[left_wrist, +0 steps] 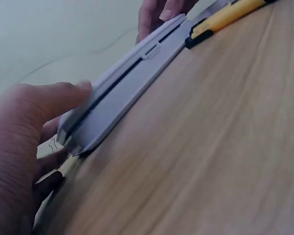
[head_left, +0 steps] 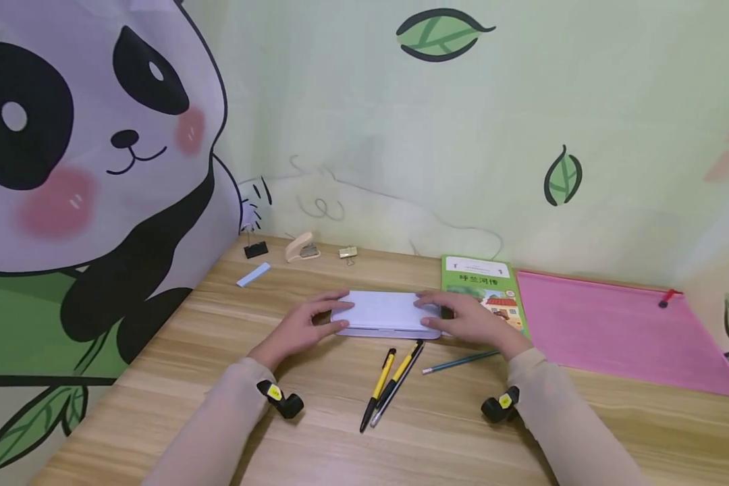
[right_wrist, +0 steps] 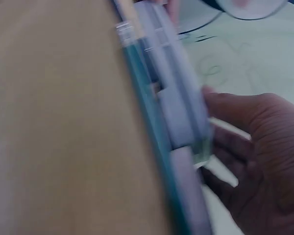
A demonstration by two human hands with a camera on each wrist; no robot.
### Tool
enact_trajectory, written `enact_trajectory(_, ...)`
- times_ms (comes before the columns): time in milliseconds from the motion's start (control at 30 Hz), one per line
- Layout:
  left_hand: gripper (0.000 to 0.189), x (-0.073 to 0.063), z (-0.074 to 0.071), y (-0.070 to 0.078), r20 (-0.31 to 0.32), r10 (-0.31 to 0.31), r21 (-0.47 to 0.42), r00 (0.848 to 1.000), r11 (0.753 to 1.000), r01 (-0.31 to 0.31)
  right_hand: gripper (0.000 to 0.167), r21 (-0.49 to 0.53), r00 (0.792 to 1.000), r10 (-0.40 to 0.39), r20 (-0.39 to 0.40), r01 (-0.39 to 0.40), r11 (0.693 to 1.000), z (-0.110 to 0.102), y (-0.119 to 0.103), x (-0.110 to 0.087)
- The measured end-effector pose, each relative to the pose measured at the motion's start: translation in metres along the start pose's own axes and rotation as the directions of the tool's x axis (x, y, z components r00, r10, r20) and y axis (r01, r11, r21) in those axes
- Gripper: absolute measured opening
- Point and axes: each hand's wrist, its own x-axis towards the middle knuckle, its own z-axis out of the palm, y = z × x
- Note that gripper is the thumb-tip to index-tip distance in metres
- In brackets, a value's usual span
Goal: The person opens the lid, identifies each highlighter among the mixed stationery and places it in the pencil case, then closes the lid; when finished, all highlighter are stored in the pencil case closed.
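Note:
A white, flat pencil case [head_left: 383, 310] lies lengthwise on the table, a thin dark gap running along its front under the lid. My left hand [head_left: 304, 326] holds its left end, thumb at the front edge and fingers over the top. At the opposite end, my right hand [head_left: 470, 322] grips it the same way. In the left wrist view, a small latch [left_wrist: 150, 52] shows midway along the front of the case. Two yellow-and-black pens [head_left: 381, 381] and a dark pencil [head_left: 395, 388] lie in front of it. A teal pencil [head_left: 462, 362] rests near my right wrist.
A green book [head_left: 476, 277] lies behind my right hand, beside a pink zip pouch [head_left: 613, 331]. Toward the wall are a black binder clip [head_left: 256, 250], a beige stapler [head_left: 300, 248], a gold clip [head_left: 348, 252] and a light-blue strip [head_left: 253, 275]. A panda-printed wall stands left.

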Motion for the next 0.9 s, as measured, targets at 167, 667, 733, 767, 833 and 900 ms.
enact_trajectory(167, 0.044, 0.003, 0.001, -0.001, 0.007, -0.018, 0.062, 1.000, 0.998, 0.018, 0.041, 0.000, 1.000, -0.020, -0.023, 0.020, 1.000, 0.004, 0.007, -0.001)
enact_trajectory(667, 0.045, 0.014, 0.001, -0.002, 0.078, -0.034, 0.078, 0.996, 0.997, 0.028, 0.034, -0.032, 0.997, -0.070, -0.034, 0.069, 0.997, 0.006, 0.006, -0.005)
enact_trajectory(733, 0.045, 0.014, 0.001, -0.003, 0.083, -0.035, 0.083, 0.996, 0.996, 0.028, 0.033, -0.063, 0.993, -0.113, -0.034, 0.110, 0.992, 0.008, 0.005, -0.004)
enact_trajectory(767, 0.046, 0.013, 0.001, -0.003, 0.083, -0.035, 0.084, 0.996, 0.996, 0.028, 0.033, -0.076, 0.991, -0.127, -0.036, 0.124, 0.989, 0.010, 0.004, -0.004)
enact_trajectory(833, 0.046, 0.011, 0.002, -0.005, 0.081, -0.037, 0.086, 0.996, 0.996, 0.030, 0.033, -0.094, 0.989, -0.144, -0.039, 0.140, 0.986, 0.013, 0.004, -0.003)
enact_trajectory(900, 0.046, 0.009, 0.003, -0.008, 0.082, -0.040, 0.090, 0.996, 0.995, 0.033, 0.035, -0.116, 0.987, -0.158, -0.037, 0.153, 0.981, 0.016, 0.004, -0.005)
